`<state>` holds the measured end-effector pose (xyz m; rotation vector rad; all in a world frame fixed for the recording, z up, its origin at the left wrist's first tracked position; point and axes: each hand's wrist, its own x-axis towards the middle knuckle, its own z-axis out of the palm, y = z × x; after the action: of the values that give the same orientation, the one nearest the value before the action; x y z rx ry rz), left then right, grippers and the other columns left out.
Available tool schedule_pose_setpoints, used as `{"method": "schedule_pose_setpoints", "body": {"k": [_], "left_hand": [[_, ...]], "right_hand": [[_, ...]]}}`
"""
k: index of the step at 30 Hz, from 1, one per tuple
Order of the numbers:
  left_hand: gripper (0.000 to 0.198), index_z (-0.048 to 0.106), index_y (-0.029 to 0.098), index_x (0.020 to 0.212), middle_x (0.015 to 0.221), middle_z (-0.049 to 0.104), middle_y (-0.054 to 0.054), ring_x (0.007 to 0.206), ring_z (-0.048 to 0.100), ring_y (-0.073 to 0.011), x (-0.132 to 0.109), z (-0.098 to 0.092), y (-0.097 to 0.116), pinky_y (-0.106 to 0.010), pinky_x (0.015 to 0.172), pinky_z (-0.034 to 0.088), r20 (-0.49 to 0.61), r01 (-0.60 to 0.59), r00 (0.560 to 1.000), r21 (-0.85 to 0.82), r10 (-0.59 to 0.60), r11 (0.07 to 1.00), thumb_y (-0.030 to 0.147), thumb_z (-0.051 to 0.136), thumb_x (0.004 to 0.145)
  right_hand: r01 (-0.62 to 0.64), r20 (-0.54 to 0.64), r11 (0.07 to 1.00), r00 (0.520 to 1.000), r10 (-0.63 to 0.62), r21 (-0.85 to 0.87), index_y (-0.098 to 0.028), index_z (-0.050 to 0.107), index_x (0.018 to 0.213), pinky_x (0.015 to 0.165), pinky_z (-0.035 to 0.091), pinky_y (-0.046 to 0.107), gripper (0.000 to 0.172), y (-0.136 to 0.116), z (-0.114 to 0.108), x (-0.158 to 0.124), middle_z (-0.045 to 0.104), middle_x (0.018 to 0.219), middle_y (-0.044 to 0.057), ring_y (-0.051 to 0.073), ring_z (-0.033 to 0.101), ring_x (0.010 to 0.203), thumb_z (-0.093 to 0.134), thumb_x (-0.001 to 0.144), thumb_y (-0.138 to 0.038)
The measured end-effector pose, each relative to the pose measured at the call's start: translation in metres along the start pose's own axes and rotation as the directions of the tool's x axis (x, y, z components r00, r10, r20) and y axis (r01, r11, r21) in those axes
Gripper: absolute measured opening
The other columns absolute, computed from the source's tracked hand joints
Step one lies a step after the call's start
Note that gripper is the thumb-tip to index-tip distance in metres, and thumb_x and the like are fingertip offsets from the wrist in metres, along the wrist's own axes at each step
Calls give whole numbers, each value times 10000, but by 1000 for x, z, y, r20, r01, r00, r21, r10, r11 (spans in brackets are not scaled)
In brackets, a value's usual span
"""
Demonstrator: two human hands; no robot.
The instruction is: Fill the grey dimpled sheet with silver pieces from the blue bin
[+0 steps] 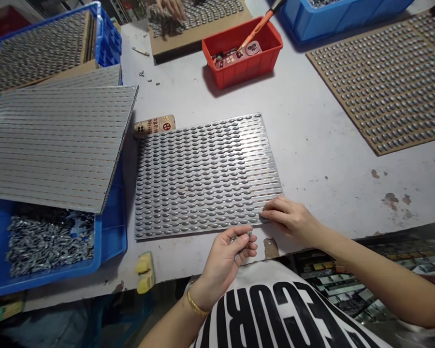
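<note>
On the table in front of me lies a flat board (188,179) with silvery strips, covered in rows of small oval metal pieces; the strips at its right end are bare. My right hand (292,220) is at the board's near right corner, thumb and fingers pinched together at a small oval metal piece (263,216) in the nearest row. Just off the near edge, my left hand (234,249) is curled, palm up, around several small metal pieces (235,238), partly hidden by its fingers.
Left, a blue bin (110,232) holds loose metal pieces, with a striped board (58,140) resting over it. A red box (221,72) with a brush stands beyond; a filled brown board (391,82) lies right. Another person's hand (172,7) shows at the far side.
</note>
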<state>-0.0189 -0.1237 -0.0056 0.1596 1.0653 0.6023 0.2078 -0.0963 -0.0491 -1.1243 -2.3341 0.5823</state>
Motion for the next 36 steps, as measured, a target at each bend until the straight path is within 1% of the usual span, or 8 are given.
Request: {"method": "schedule_pose_setpoints", "body": {"k": [5,10,15,20,23,28,32,36], "left_hand": [[200,622,132,892,779,689,-58,655,634,-112,3,6,1,-234,652,516,-1,-28,1000,24,28,999,224,743,761],[213,578,143,831,691,649,-18,616,600,-90,7,12,-2,-205,610,502,46,-54,998,7,53,999,225,756,747],[227,539,149,803,670,624,-10,520,554,-75,10,14,-7,-181,489,455,146,-19,989,36,13,999,310,698,804],[226,541,147,835,708,623,-23,491,554,-91,9,15,-7,-185,415,420,190,26,981,101,-45,995,345,650,831],[164,564,140,889,758,630,-36,545,581,-104,7,14,-4,-200,459,454,146,44,988,88,-57,995,295,603,856],[145,572,124,986,855,666,-86,696,661,-156,4,13,-3,-268,635,535,79,52,996,-21,-50,998,163,520,856],[176,553,110,1022,1001,689,-159,834,700,-208,2,13,-2,-340,802,545,44,48,998,-89,-44,995,138,485,862],[143,530,133,1015,1058,692,-166,877,704,-211,0,14,2,-340,840,543,28,62,998,-69,-60,996,172,535,878]], "right_hand": [[-75,-36,968,996,86,241,-199,600,1159,780,527,357,266,-17,-9,7,626,1042,108,211,584,958,496,918,-153],[-125,-7,833,988,152,539,-220,642,1073,844,532,354,198,-40,-10,10,659,1044,79,197,615,1001,524,923,-169],[-179,-60,750,958,280,637,-216,639,1020,857,539,334,177,-53,-2,2,692,1038,59,184,655,981,550,899,-122],[-110,-163,810,955,246,576,-214,611,1020,771,540,323,218,-48,-6,-1,671,913,42,171,650,866,550,871,-67],[-130,-197,897,953,231,422,-209,612,1025,753,526,330,213,-32,-8,2,646,922,60,180,624,869,539,878,-73],[-54,-98,994,993,64,99,-193,607,1067,714,512,321,237,-6,-2,8,651,942,79,184,586,854,456,920,-83],[41,-6,992,999,-42,-116,-156,617,1046,687,489,327,237,-4,0,13,647,941,104,199,554,835,427,928,-76],[115,49,966,993,-107,-231,-137,629,1000,650,473,323,223,-6,-4,17,634,900,114,215,542,832,432,922,-68]]}}
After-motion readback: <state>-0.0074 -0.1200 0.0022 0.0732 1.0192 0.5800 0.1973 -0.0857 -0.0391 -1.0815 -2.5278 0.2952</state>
